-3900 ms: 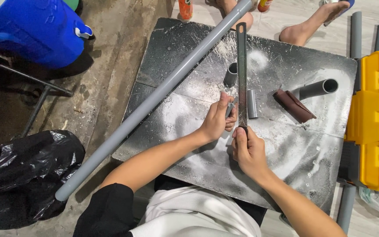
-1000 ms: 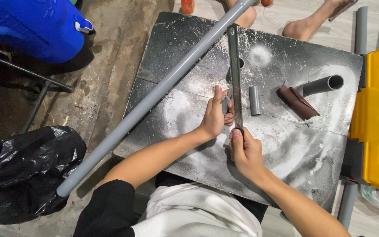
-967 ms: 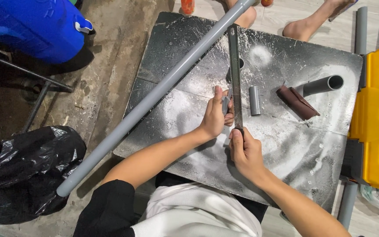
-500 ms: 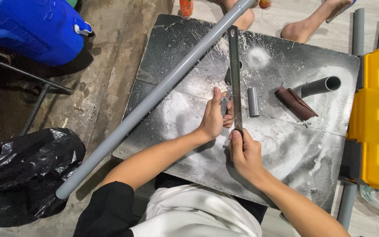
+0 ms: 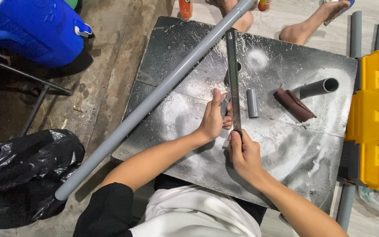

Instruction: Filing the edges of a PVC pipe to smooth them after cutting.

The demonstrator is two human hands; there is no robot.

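Note:
My left hand (image 5: 214, 118) grips a small grey pipe piece (image 5: 223, 106) upright on the black board (image 5: 189, 114), which is dusted with white powder. My right hand (image 5: 244, 153) holds the handle end of a long flat metal file (image 5: 232, 74). The file lies against the pipe piece and points away from me, over another short pipe stub (image 5: 229, 74). Much of the small piece is hidden by my fingers.
A long grey pipe (image 5: 154, 96) crosses the board diagonally. A short pipe section (image 5: 252, 103), folded brown sandpaper (image 5: 294, 104) and a wider pipe piece (image 5: 319, 87) lie to the right. A yellow tool (image 5: 373, 118) sits at the right edge, with a blue container (image 5: 31, 28) and black bag (image 5: 20, 175) at left. Another person's feet (image 5: 303, 24) are at the top.
The file has slid a little back and forth along the pipe piece and now sits slightly further left. Both hands keep their grips.

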